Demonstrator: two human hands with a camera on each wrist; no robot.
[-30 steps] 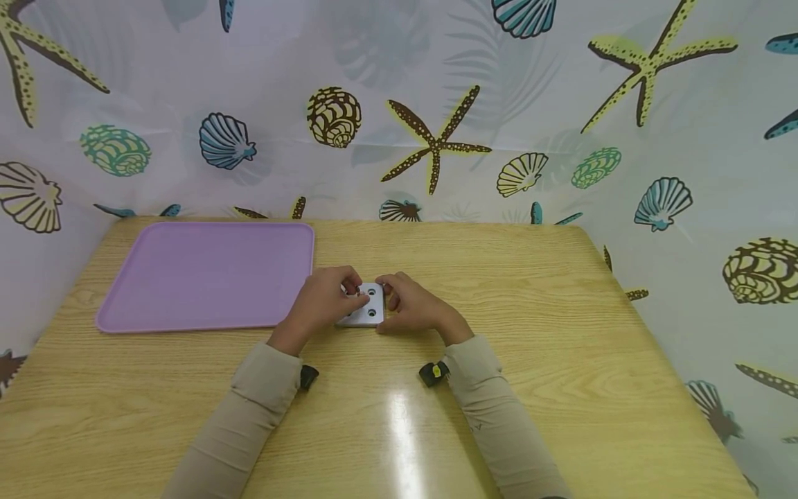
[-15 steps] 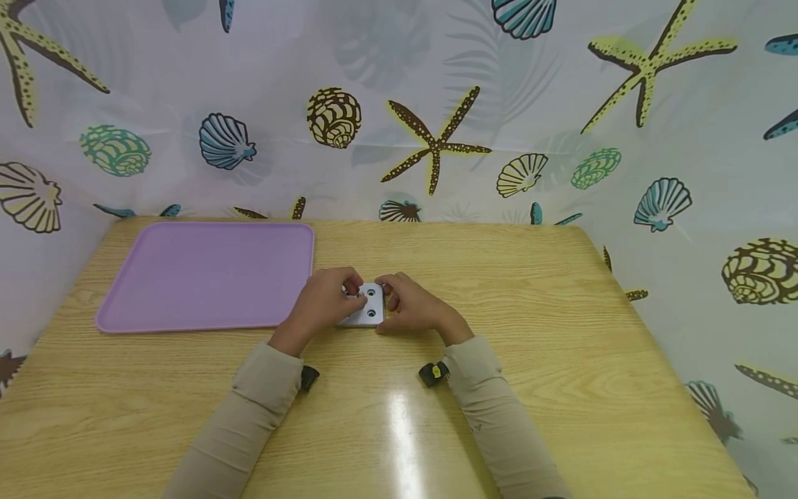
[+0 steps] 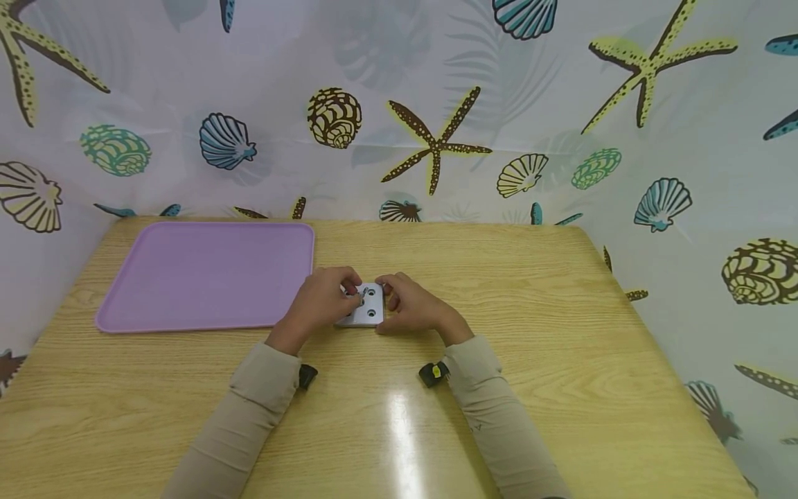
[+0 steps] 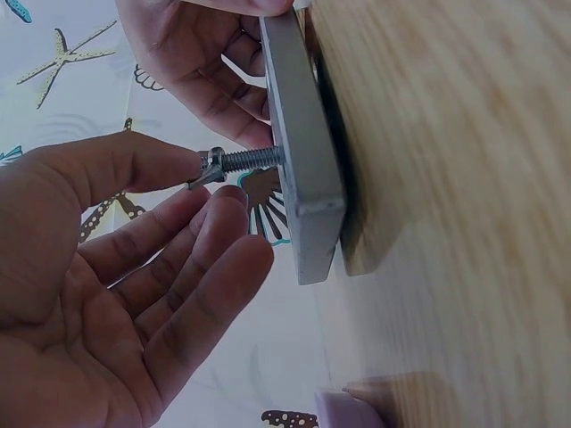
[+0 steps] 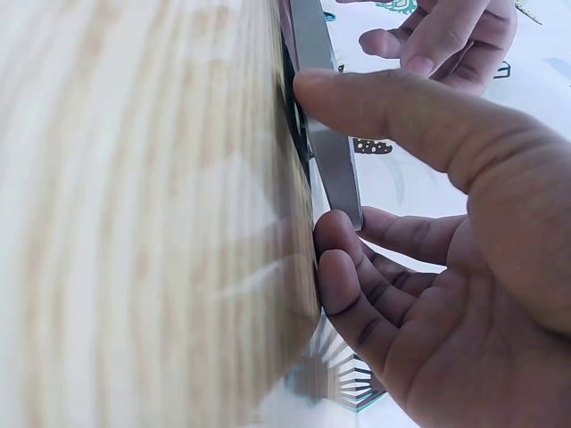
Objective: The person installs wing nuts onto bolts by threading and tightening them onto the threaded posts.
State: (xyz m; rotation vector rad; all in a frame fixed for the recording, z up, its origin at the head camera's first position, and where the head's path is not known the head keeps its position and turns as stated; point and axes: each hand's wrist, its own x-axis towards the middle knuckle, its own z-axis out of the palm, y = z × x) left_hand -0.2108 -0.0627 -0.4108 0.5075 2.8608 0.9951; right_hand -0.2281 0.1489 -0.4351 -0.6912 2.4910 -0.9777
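Note:
A flat silver metal plate (image 3: pixel 376 305) with several round holes lies on the table between both hands. From its face stands a threaded wing bolt (image 4: pixel 252 160), its tip at the plate and its winged head outward. My left hand (image 3: pixel 321 299) has its thumb and a fingertip at that head, pinching it, while the other fingers are loosely bent. How deep the bolt sits in the hole is hidden. My right hand (image 3: pixel 414 305) grips the plate's right side, the thumb (image 5: pixel 357 102) on the near edge and fingers at the far corner.
A purple tray (image 3: pixel 212 274) lies on the wooden table (image 3: pixel 499 291) at the back left, close to my left hand. A white cloth (image 3: pixel 262 76) printed with shells and starfish hangs behind and beside the table.
My left thumb has drawn back slightly to the left at the bolt's head, so more of the plate shows. The right hand and the plate stay where they were.

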